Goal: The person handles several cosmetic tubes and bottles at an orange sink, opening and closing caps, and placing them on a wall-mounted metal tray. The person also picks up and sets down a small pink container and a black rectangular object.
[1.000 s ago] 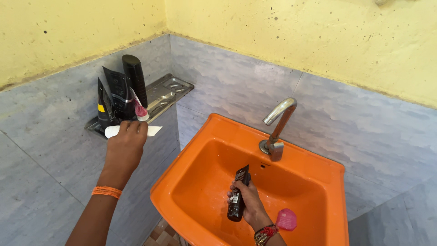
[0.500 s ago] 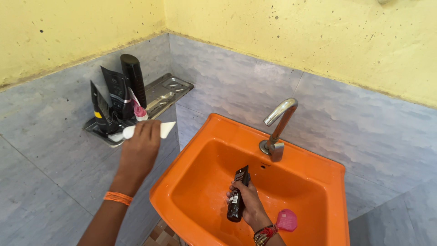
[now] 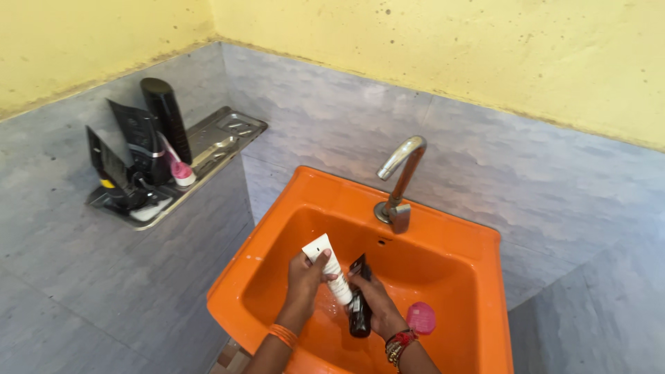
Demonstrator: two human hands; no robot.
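Observation:
My left hand [image 3: 303,275] holds a white tube [image 3: 329,267] over the bowl of the orange sink [image 3: 443,242], its flat crimped end pointing up and left. Right beside it, my right hand [image 3: 374,299] grips a black tube [image 3: 359,302] standing roughly upright, cap end down. The two tubes meet near my fingers. An orange band is on my left wrist, red and beaded bands on my right.
A chrome tap [image 3: 396,180] rises at the sink's back rim. A pink round object [image 3: 420,318] lies in the basin by my right wrist. A metal wall shelf [image 3: 201,156] at left carries several black tubes [image 3: 138,142] and a pink-capped tube [image 3: 179,168].
My left hand took the white tube off the shelf and brought it right and down into the sink beside the black tube. The camera view shifted rightward.

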